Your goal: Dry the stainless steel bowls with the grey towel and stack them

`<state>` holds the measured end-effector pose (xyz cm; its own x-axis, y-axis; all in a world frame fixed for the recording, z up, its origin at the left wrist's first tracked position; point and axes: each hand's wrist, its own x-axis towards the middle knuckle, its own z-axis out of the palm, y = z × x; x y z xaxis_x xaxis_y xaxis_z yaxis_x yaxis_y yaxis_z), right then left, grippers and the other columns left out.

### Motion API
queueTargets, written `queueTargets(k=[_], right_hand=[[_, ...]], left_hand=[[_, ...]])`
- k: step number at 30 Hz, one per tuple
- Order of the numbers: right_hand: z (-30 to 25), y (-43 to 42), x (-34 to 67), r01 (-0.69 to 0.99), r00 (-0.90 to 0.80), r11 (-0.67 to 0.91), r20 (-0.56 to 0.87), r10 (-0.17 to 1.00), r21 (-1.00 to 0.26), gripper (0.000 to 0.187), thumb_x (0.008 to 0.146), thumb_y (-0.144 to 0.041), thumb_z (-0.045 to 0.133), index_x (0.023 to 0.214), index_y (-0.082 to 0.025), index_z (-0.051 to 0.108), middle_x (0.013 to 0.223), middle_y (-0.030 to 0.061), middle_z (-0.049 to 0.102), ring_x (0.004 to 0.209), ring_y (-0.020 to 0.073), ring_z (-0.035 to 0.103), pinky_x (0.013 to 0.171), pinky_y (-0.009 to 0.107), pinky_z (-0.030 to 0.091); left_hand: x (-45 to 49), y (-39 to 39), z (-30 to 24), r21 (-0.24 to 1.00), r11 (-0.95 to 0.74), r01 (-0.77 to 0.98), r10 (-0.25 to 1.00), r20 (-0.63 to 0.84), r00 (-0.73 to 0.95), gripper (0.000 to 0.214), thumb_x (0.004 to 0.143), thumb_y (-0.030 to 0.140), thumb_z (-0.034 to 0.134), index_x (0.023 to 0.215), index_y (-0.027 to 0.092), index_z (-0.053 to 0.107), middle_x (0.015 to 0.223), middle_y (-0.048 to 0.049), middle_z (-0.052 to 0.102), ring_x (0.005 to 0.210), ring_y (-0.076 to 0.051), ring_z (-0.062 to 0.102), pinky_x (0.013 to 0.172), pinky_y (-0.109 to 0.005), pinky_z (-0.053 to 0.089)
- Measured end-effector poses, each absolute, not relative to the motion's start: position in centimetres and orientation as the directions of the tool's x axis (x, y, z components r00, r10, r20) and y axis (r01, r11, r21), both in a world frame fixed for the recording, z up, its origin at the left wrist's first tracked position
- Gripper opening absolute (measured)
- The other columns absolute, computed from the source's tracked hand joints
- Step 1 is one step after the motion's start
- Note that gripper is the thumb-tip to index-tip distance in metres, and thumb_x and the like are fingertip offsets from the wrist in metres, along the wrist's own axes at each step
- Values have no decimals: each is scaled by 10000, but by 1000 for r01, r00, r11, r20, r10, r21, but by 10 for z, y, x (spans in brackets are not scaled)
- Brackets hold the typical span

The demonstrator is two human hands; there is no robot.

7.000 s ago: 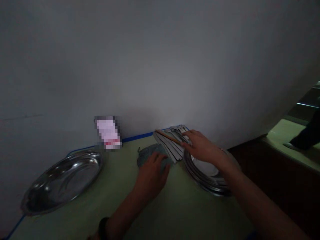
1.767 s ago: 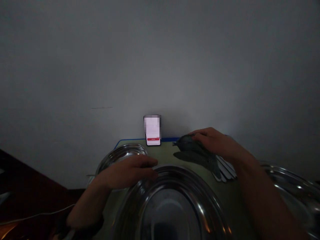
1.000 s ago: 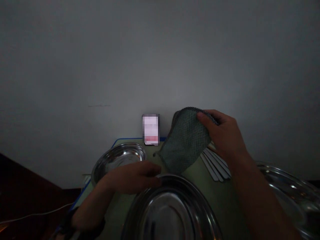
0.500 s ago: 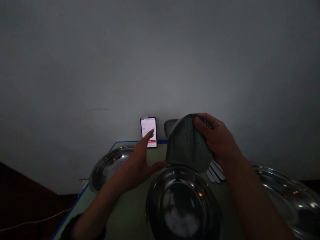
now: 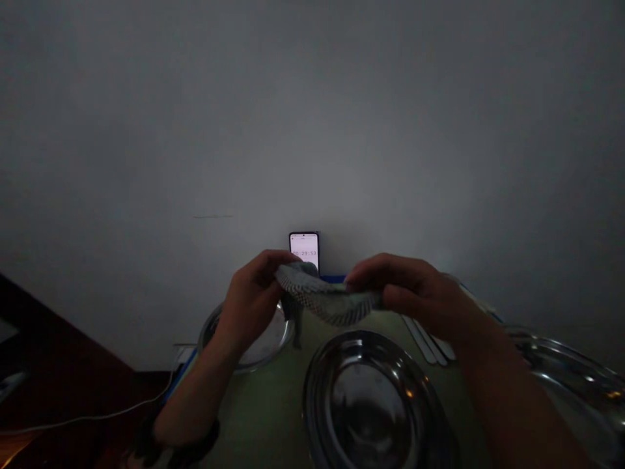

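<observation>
A grey-green cloth with a checked, stitched edge is stretched between my two hands. My left hand pinches its left end, thumb below and fingers above. At the other end my right hand is closed on the cloth. A flap hangs down by the left fingers. Below the cloth, nearest me, stands a shiny metal bowl, apart from both hands. The lower part of a phone showing a timer is hidden behind the cloth.
A metal bowl stands at left, partly behind my left hand. Several pale flat handles lie beside my right wrist. A large metal basin is at far right. The green table meets a grey wall; a white cable runs at left.
My left hand, open before, has taken hold of the cloth. The cloth has moved left and lower, and is now held edge-on between both hands. The view has shifted slightly left.
</observation>
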<state>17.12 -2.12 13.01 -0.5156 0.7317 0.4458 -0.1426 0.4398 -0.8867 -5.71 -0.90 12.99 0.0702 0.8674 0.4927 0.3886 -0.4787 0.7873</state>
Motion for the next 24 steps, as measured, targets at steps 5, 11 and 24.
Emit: queueTargets(k=[5,11,24], right_hand=[[117,-7,166,63,-469,399,326,821,-915,517,893,-621,385,945,-206,689,958,67,715,875,176,651,799,336,504],[108,-2,149,249,-379,314,207,902,-916,489,869,-622,439,898,-217,711,892,75,717,746,174,628,654,305,501],[115,0,154,-156,-170,332,356,919,-930,307,717,-315,731,998,-214,661,948,28,729,917,168,661,870,337,496]], left_hand=[[-56,-20,135,778,-560,284,825,556,102,158,694,250,708,843,221,667,888,3,720,837,-170,653,776,-290,506],[-46,-29,140,731,-641,235,759,649,49,168,702,337,710,772,232,600,853,-15,694,835,-194,625,799,-346,495],[-66,-19,142,696,-395,600,864,503,-14,275,793,244,563,1055,214,643,612,36,598,521,-106,491,504,-225,392]])
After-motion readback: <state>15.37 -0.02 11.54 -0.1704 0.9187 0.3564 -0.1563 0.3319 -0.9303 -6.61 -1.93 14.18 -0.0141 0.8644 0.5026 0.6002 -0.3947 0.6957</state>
